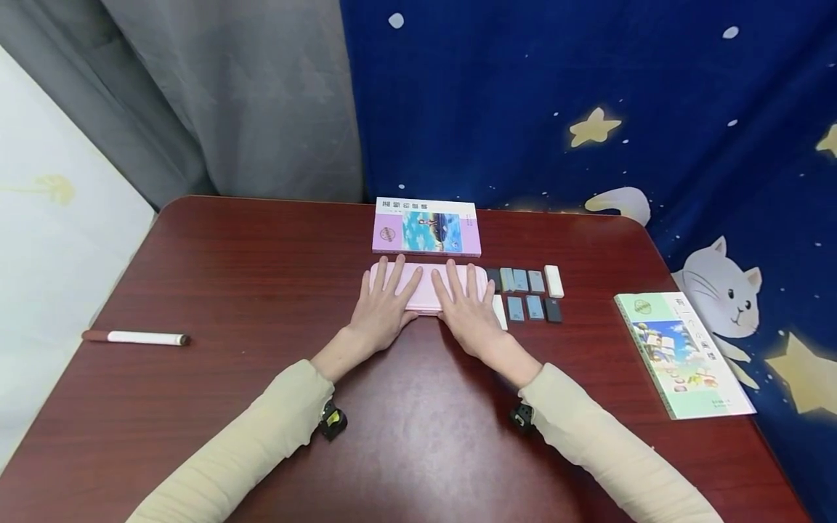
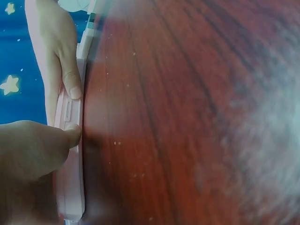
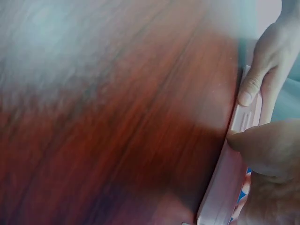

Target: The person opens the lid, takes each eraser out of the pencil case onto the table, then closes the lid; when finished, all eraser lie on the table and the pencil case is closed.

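A flat pink case (image 1: 426, 294) with rounded corners lies closed on the table, in the middle of the head view. My left hand (image 1: 381, 309) rests on its left half, fingers straight and spread across the lid. On the right half lies my right hand (image 1: 469, 312) in the same way. Both thumbs touch the front side of the case (image 2: 70, 187), either side of a small latch-like slot (image 2: 68, 111) seen in the left wrist view. The right wrist view shows the same front side of the case (image 3: 222, 187).
Right of the case lie several small grey-blue blocks (image 1: 534, 306), dark ones (image 1: 552, 311) and white ones (image 1: 553, 281). Behind it is a purple-edged book (image 1: 428, 226). A green book (image 1: 686, 356) sits at the right edge, a white marker (image 1: 147, 338) at the left.
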`<state>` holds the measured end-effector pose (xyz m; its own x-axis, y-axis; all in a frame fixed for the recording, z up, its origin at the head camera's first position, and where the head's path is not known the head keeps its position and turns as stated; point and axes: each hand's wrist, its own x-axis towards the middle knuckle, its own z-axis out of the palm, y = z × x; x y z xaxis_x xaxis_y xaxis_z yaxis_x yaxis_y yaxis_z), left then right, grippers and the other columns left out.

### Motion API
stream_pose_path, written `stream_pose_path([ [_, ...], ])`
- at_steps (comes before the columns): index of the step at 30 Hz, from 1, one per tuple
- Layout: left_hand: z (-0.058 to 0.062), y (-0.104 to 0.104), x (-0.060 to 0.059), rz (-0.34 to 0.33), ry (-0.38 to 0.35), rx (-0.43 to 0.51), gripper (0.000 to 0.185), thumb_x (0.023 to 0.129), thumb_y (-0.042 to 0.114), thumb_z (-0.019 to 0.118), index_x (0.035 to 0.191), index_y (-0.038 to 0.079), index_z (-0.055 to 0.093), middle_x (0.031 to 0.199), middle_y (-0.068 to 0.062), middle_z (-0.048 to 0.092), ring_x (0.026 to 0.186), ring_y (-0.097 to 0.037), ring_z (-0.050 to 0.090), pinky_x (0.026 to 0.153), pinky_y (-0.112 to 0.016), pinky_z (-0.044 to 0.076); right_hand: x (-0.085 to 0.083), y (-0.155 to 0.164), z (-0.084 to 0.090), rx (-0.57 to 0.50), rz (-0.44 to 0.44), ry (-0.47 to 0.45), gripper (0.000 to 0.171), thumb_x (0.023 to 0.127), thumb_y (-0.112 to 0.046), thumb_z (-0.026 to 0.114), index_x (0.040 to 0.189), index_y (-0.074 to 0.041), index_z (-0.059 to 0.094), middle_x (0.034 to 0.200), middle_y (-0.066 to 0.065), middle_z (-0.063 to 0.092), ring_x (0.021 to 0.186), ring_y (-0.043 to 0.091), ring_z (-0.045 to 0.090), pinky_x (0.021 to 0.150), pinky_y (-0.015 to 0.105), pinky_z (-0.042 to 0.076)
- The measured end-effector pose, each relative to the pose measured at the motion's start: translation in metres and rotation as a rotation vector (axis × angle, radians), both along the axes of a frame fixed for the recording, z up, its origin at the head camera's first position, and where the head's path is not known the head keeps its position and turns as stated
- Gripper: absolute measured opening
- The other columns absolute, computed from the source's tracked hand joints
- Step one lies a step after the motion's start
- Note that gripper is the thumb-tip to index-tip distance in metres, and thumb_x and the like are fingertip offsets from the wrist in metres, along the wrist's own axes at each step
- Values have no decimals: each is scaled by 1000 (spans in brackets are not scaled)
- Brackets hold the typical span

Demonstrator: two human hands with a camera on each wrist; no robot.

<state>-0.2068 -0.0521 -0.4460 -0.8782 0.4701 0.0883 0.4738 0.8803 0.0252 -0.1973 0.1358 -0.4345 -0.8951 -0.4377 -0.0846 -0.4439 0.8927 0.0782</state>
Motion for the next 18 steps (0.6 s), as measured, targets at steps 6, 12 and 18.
stream_pose_path([
  [6,-1,-1,0,9,-49,74,70,97,43,54,154,16,24,159,-20,8,142,-44,6,112,-62,15,-1,5,4,-117,-26,-80,66,104,-31,41,156,-13,7,159,21,-3,142,45,-1,107,71,9],
  [12,-5,-8,0,8,-92,147,73,97,43,54,155,14,21,159,-19,6,143,-43,2,113,-60,11,1,10,2,-238,-21,-100,62,104,-35,38,156,-13,13,158,23,-3,143,43,-1,111,65,7],
  [18,-3,-21,3,15,-121,210,70,99,39,50,155,12,19,159,-18,4,144,-41,1,115,-57,10,5,17,-2,-366,-38,-141,63,104,-37,38,156,-11,12,158,22,-6,144,39,-4,112,63,6],
])
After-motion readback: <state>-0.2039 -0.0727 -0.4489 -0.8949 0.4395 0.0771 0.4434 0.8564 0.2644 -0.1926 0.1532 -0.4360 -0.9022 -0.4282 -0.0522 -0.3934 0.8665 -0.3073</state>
